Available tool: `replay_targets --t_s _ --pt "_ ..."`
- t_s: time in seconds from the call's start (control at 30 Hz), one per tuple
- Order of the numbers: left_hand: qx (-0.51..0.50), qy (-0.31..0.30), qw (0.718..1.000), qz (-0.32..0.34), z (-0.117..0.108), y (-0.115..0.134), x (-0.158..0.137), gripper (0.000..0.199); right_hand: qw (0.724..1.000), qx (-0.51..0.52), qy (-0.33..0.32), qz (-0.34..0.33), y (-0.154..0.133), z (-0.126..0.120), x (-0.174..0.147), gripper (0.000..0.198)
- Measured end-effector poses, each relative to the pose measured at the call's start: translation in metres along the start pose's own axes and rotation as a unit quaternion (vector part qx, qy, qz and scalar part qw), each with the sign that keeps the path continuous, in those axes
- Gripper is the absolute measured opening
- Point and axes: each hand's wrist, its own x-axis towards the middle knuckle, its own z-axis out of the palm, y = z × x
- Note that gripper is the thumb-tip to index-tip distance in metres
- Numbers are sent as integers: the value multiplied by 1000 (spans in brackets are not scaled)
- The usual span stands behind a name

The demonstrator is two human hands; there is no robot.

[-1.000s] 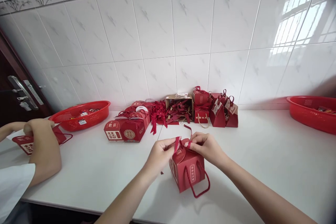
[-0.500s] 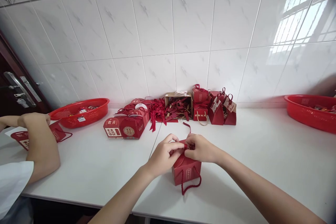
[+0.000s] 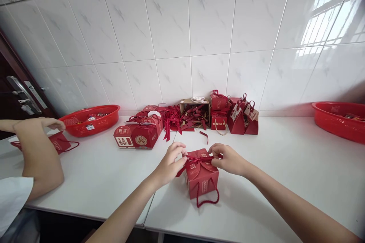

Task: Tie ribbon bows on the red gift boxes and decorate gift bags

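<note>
A red gift box [image 3: 201,182] with gold lettering stands upright on the white table. A red ribbon [image 3: 199,158] lies across its folded top, drawn together at the middle. My left hand [image 3: 171,164] pinches the ribbon at the box's left side, where a tail hangs below the fingers. On the opposite side, my right hand [image 3: 227,159] is closed on the ribbon's other part. The box's twisted red cord handle [image 3: 207,201] droops over the side facing me.
Red gift boxes [image 3: 137,136] stand at the back left, beside a heap of ribbons [image 3: 172,117] and an open carton [image 3: 195,102]. Red baskets [image 3: 94,127] sit at both sides. A co-worker's arm [image 3: 42,152] reaches over another red box [image 3: 61,142] at the left.
My hands have moved apart from the middle of the box top, drawing the ribbon out to both sides. The co-worker's hand has shifted toward the left basket.
</note>
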Motion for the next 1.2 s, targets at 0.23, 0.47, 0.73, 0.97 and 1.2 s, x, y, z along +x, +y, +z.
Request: replay_targets --t_s 0.23,0.47,0.73,0.97,1.2 --pt "48 -45 997 47 -2 6 4 27 999 41 -32 -7 -4 0 -6 21" --pt "238 11 966 104 -6 -3 -1 28 998 45 -39 -15 -5 5 -17 22" --pt "146 27 988 42 2 -14 -4 27 999 25 -42 -15 -4 1 -22 25" --pt "-41 -18 999 -5 15 -29 -3 29 975 166 -133 -69 25 3 -24 88" --pt "-159 45 986 -32 44 -39 25 40 955 283 -65 -65 58 24 -6 120"
